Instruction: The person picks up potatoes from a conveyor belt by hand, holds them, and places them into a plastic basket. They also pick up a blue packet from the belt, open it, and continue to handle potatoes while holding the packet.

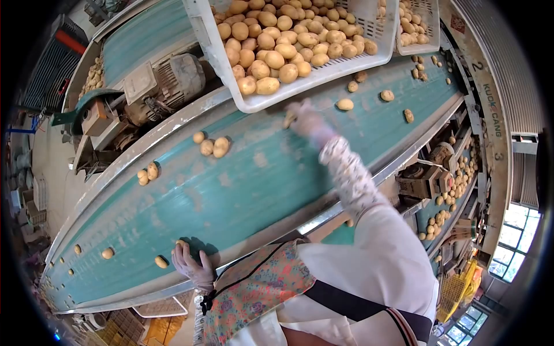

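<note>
Below the white crate point(311, 87), on the green belt point(271, 190): you appear to be at the hand-picking step; judged, the next move calls for a snug grasp and room beneath the crate. Well to the crate's lower left: a potato pair point(153, 170). Farther below the crate: your left hand point(193, 266), fingers bent, touching a small potato point(180, 243); whether gripped, cannot tell. Nearer the crate: three loose potatoes point(207, 147). Just under its rim: your right hand point(307, 122), blurred, apparently clamped on a held potato point(289, 119). Under its right half: an oval potato point(345, 104), untouched.
</note>
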Demonstrator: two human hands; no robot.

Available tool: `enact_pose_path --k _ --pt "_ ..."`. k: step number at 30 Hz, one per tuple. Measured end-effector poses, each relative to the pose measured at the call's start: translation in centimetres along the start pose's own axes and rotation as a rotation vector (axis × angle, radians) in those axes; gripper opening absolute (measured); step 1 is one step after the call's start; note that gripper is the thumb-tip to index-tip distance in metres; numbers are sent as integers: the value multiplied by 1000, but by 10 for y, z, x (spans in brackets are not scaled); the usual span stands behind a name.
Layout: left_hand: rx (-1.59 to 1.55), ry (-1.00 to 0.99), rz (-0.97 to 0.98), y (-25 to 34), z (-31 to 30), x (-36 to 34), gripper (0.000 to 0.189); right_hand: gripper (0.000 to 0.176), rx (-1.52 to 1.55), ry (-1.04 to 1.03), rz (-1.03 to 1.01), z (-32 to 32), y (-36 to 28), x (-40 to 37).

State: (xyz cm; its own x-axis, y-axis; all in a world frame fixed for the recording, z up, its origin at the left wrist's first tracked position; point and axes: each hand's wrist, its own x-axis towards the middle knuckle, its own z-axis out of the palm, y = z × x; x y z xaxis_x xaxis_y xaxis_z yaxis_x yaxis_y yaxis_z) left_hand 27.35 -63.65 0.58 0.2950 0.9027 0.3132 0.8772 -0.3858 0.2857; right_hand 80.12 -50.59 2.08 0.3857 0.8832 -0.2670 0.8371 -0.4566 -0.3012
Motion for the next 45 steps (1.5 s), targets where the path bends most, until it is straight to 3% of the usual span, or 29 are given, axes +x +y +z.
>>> enact_pose_path --k 1,2,5,7,10,11,12,13,14,15,17,18,19,20,21,22,25,27,29,31,33,36,39,45 --pt "-5 8 20 -2 -1 0 49 51 -29 82 -54 25 -15 -23" --pt "-9 15 43 -3 -2 1 49 51 44 -23 -65 29 -36 -44" --pt "-117 -26 28 -8 -5 -1 47 50 404 108 -156 78 -29 -96" --pt "-118 -44 10 -7 -6 -3 47 53 314 311 -245 70 7 -144" --pt "-171 -38 -2 -11 -11 -1 49 57 744 630 34 41 105 -239" --pt "-194 -37 0 -13 -10 0 50 44 8 628 123 3 124 -276" --pt "-218 -37 2 -14 -9 1 52 46 60 509 512 -10 132 -308" --pt "-223 -66 -16 -8 -1 1 54 49 13 276 719 -5 197 -336" --pt "-209 -88 -9 -12 -1 -2 56 55 -133 183 850 -5 218 -351" --pt "-207 -105 5 -11 2 0 58 56 -81 249 743 3 218 -352" --pt "-240 -85 77 -6 10 19 62 58 4 393 550 18 214 -345" --pt "-256 -73 116 -3 15 33 63 59 259 255 606 3 148 -322" --pt "-296 -57 160 1 24 51 68 62 505 190 582 15 125 -298" --pt "-301 -51 168 9 34 77 69 61 261 232 312 26 98 -269" --pt "-298 -44 175 17 40 104 71 60 280 171 276 14 49 -247" --pt "-259 -4 189 23 52 132 68 61 82 284 64 33 47 -217" --pt "-48 -55 126 10 92 182 57 58 80 399 -47 20 -1 -138" --pt "18 -158 88 21 102 195 49 56 -140 296 43 -1 -29 -99" --pt "-7 -291 91 30 80 192 43 52 -216 127 30 17 -23 -63" --pt "-77 -250 177 24 67 163 40 53 -200 -19 40 19 -14 -49" --pt "-239 -207 103 13 49 122 37 57 -103 -136 63 -4 -14 -44" --pt "-187 -72 61 -2 22 60 34 50 -204 108 287 -43 47 -33" --pt "-153 -67 -14 -18 16 13 33 47 -189 34 550 -74 83 -30" --pt "-438 -253 35 40 10 65 28 49 -60 58 348 2 113 -61"
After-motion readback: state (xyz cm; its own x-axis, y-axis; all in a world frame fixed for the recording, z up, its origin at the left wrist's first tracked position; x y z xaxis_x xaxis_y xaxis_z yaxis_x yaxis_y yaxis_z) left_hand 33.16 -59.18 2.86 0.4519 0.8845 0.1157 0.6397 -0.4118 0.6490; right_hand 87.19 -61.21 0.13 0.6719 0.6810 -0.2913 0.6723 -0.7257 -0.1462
